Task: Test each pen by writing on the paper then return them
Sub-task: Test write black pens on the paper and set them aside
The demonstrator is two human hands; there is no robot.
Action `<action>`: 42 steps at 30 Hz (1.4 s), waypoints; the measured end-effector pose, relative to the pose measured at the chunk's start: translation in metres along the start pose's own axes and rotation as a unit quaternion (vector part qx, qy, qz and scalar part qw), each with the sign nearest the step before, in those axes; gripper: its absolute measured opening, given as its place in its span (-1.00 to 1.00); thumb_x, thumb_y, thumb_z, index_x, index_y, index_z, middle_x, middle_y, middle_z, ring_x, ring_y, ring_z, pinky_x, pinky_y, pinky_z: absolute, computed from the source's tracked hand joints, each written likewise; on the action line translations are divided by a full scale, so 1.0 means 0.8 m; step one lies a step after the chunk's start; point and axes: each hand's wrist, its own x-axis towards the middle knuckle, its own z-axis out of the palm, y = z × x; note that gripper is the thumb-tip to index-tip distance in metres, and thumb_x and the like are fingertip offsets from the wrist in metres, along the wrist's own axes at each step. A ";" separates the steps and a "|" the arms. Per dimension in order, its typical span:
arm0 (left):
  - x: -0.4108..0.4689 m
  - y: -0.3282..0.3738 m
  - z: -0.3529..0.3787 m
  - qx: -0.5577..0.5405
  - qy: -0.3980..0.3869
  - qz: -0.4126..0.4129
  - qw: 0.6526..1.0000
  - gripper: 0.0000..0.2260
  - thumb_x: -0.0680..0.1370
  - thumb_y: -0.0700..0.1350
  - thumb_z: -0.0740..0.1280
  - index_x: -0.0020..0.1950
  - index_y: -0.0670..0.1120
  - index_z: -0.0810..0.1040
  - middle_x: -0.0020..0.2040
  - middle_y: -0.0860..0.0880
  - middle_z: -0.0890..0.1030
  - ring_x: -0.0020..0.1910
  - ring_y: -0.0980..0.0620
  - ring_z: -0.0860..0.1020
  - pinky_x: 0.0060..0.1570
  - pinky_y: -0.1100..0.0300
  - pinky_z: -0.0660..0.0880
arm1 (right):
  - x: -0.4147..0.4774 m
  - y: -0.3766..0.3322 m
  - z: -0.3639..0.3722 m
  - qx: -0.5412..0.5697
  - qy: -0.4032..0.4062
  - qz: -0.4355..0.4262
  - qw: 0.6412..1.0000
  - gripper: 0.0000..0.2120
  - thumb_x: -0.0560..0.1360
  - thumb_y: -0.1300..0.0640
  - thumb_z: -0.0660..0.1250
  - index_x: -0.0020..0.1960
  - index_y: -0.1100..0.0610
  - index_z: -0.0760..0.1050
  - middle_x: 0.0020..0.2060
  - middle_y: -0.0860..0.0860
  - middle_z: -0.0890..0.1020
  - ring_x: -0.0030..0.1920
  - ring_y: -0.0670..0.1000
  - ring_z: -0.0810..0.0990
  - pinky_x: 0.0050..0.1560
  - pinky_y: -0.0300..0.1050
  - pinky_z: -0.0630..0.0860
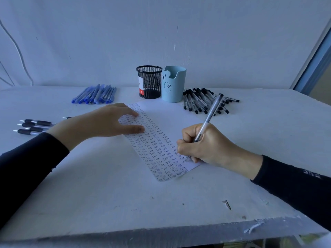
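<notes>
A few dark-grip pens lie side by side at the left edge of the surface, tips pointing left. Farther back is a heap of blue pens. The left hand reaches in from the left in a dark sleeve. Its fingers are straight and spread, pressing flat on the far left part of the paper, and it grasps nothing. The paper lies at an angle in the middle, its left half filled with rows of the word "Test".

Beyond it stand a black mesh cup, a red-and-white label showing through its mesh, and a pale blue holder touching its right side. The holder's inside is hidden.

The right hand rests on the paper's near right edge. Its fingers are curled round a clear pen, whose tip is down at the sheet and whose barrel tilts up and away. Behind it, right of the holder, lies a pile of black-capped pens.
</notes>
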 end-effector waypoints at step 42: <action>-0.001 0.001 0.001 -0.022 0.006 -0.006 1.000 -0.10 0.12 0.60 0.15 0.35 0.19 0.45 0.31 0.18 0.42 0.23 0.15 0.41 0.22 0.21 0.31 | 0.020 -0.008 -0.028 0.023 0.043 0.052 0.997 -0.77 0.62 -0.16 0.14 0.14 -0.08 0.47 -0.60 -0.01 0.38 -0.59 -0.08 0.27 -0.57 -0.27 0.20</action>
